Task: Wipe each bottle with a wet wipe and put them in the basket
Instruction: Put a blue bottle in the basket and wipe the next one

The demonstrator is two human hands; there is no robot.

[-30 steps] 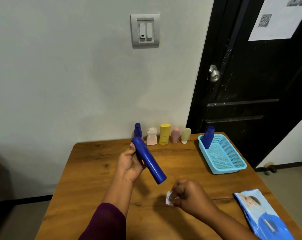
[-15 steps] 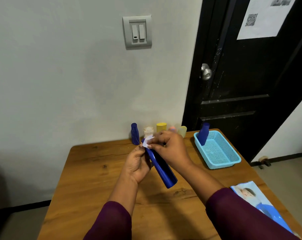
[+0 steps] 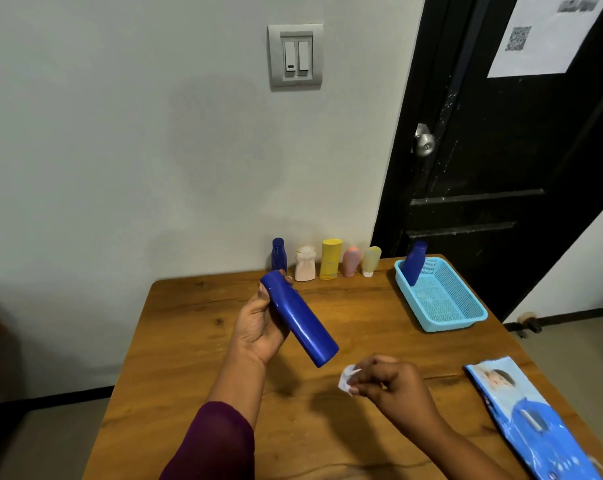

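My left hand grips a long dark blue bottle, held tilted above the wooden table. My right hand pinches a small crumpled white wet wipe, below and right of the bottle's lower end and apart from it. A light blue mesh basket sits at the right with a blue bottle leaning inside. Along the wall stand a small blue bottle, a white one, a yellow one, a pink one and a pale yellow one.
A blue wet-wipe pack lies at the table's right front edge. A black door with a round knob stands behind the basket. A light switch is on the grey wall.
My right hand with the wipe has slid off the bottle's top and come down to the lower right, away from the bottle. My left hand still holds the bottle tilted.
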